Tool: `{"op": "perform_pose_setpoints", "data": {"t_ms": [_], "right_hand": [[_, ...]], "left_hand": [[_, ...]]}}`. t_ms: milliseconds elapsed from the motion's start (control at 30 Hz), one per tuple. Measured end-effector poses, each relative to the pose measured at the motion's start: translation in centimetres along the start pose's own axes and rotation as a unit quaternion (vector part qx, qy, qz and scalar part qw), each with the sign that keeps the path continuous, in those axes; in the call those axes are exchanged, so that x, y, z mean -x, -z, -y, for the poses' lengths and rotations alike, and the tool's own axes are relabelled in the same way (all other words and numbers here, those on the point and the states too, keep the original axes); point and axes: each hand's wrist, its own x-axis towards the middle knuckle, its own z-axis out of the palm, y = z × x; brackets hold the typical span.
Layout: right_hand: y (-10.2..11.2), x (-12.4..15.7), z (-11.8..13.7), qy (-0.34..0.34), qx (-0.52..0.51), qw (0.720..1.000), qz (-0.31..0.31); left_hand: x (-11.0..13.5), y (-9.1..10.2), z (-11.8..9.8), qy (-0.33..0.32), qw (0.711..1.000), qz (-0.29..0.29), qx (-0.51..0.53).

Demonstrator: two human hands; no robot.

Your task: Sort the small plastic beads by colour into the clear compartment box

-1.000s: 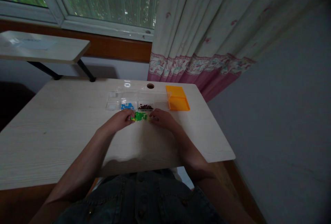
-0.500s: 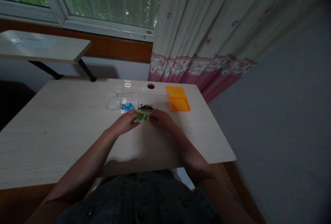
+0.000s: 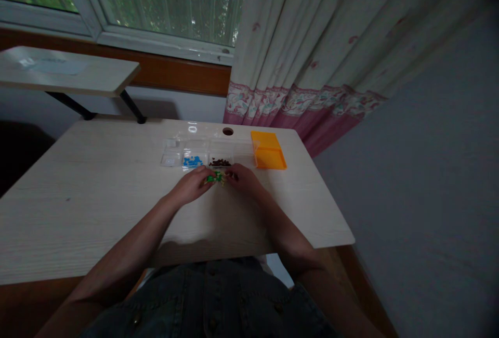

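A small loose pile of green and pale yellow pieces [image 3: 217,177] lies on the table between my hands. My left hand [image 3: 194,183] reaches the pile from the left, thumb and fingers curled together at its edge. From the right comes my right hand [image 3: 244,178], its fingers bent and pinched beside the yellow pieces. Whatever is in either pinch is too small and dark to make out. Just beyond the hands stands a clear plastic compartment box [image 3: 197,145]. Blue pieces [image 3: 192,161] fill one of its front compartments and dark brown pieces [image 3: 220,162] another.
An open orange case [image 3: 270,158] lies against the clear box's right end. Behind is a round cable hole [image 3: 228,131] in the tabletop [image 3: 117,192]. A raised shelf [image 3: 70,70] on black legs stands at the back left. A curtain [image 3: 268,67] hangs beyond the table.
My left hand has shifted slightly right, its thumb and fingers closer together over the green pieces. The right hand stays nearly in place. The boxes have not moved.
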Motion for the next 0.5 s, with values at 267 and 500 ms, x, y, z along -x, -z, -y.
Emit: {"op": "perform_pose_setpoints", "data": {"t_ms": [267, 500], "right_hand": [[-0.8, 0.0, 0.8, 0.015, -0.084, 0.996, -0.040], [-1.1, 0.1, 1.5, 0.053, -0.049, 0.996, -0.046]], "left_hand": [[-0.7, -1.9, -0.1, 0.041, 0.991, -0.068, 0.110], [-1.0, -2.4, -0.5, 0.172, 0.944, -0.040, 0.278]]}}
